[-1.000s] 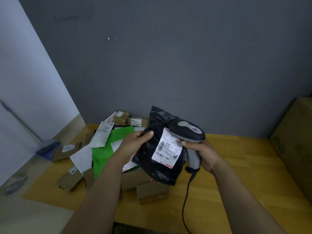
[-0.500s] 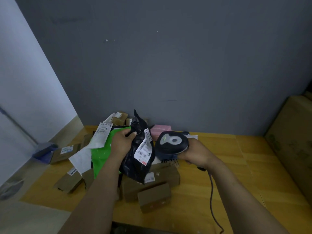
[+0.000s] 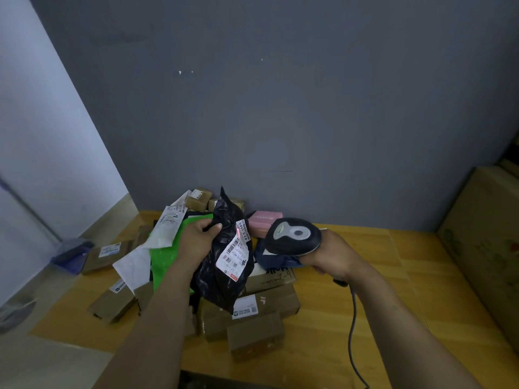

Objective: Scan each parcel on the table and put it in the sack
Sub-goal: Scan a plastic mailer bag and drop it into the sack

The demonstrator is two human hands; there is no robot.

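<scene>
My left hand (image 3: pixel 198 242) grips a black plastic parcel (image 3: pixel 222 273) by its upper left edge and holds it upright above the pile. Its white barcode label (image 3: pixel 234 254) faces right, and a red light spot sits on the label's upper part. My right hand (image 3: pixel 334 255) grips the handle of a dark barcode scanner (image 3: pixel 295 236), whose head points left at the label from a short gap. The scanner's cable (image 3: pixel 352 327) hangs down toward the front edge. No sack is in view.
Several brown cardboard parcels (image 3: pixel 254 334) lie piled on the wooden table (image 3: pixel 379 318) under the black one, with a green bag (image 3: pixel 165 259), white mailers (image 3: pixel 168 228), a pink box (image 3: pixel 264 220) and a dark blue parcel (image 3: pixel 276 261). A large cardboard box (image 3: pixel 483 248) stands at the right.
The parcel has turned so its label faces right, and it has moved left. My right hand has swung the scanner off the label to the right and aimed it sideways at it.
</scene>
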